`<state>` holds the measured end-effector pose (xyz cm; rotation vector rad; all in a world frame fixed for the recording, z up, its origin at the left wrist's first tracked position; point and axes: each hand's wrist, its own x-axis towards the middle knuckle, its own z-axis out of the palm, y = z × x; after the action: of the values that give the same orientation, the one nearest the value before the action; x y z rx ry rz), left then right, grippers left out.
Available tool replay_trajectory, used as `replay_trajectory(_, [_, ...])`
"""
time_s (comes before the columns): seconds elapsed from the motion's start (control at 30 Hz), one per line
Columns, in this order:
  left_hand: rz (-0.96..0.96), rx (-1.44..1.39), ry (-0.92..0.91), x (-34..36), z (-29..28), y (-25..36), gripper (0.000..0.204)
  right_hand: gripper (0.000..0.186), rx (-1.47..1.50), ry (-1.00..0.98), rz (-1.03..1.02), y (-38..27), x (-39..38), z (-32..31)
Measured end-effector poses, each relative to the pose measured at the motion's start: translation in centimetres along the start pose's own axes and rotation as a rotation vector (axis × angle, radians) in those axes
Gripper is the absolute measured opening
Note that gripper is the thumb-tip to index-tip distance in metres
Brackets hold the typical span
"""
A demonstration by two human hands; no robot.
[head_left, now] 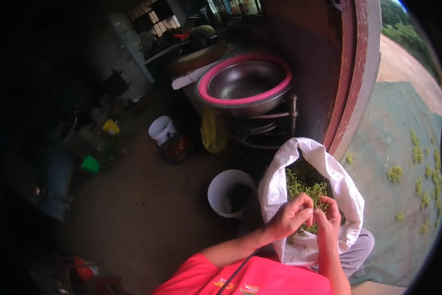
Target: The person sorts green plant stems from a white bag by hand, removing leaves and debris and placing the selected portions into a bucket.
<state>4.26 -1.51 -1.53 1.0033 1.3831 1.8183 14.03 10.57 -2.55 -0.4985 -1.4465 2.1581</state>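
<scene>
A white woven sack [348, 189] stands open at my knees, its rim folded down, full of small green clustered sprigs [299, 179]. Over its mouth, my left hand [294, 216] has its thumb and fingers drawn together in a pinch; what lies between them is too small to make out. Just to its right, my right hand [328, 219] pinches a thin green sprig [322, 200]. A white bucket [216, 196] with dark green matter inside sits left of the sack.
A steel basin with a pink rim [243, 83] rests on a metal stand [294, 110] ahead. A white pail [160, 129], yellow container [111, 127] and green container [90, 163] are on the left floor. The doorframe [356, 73] borders a green ground sheet [378, 128] with scattered sprigs.
</scene>
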Motion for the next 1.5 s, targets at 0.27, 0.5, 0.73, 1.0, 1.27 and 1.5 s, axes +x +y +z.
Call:
replay_trajectory(0.27, [-0.145,0.052,0.147,1.4,-1.2,-0.6,0.004,0.032,-0.082,-0.055,-0.046,1.3,0.6,0.0])
replay_trajectory(0.5, [-0.147,0.204,0.249,1.6,-1.6,-1.9,0.015,0.035,-0.207,-0.066,-0.11,1.9,0.2,0.6])
replay_trajectory(0.73, [-0.15,0.147,0.26,1.1,-1.4,-2.3,0.011,0.031,-0.355,-0.051,-0.142,2.4,-0.6,0.2])
replay_trajectory(1.0, [-0.101,0.286,0.159,1.0,-1.6,-1.8,0.007,0.028,-0.518,-0.044,-0.176,1.7,-1.2,0.2])
replay_trajectory(1.27, [-0.297,-0.362,0.249,0.3,-9.7,3.8,0.003,0.028,-0.337,-0.013,-0.079,1.6,0.4,-1.0])
replay_trajectory(1.5, [-0.387,0.699,0.825,-5.1,-23.1,-5.8,0.009,0.023,-0.488,0.005,0.023,0.5,0.8,-2.6])
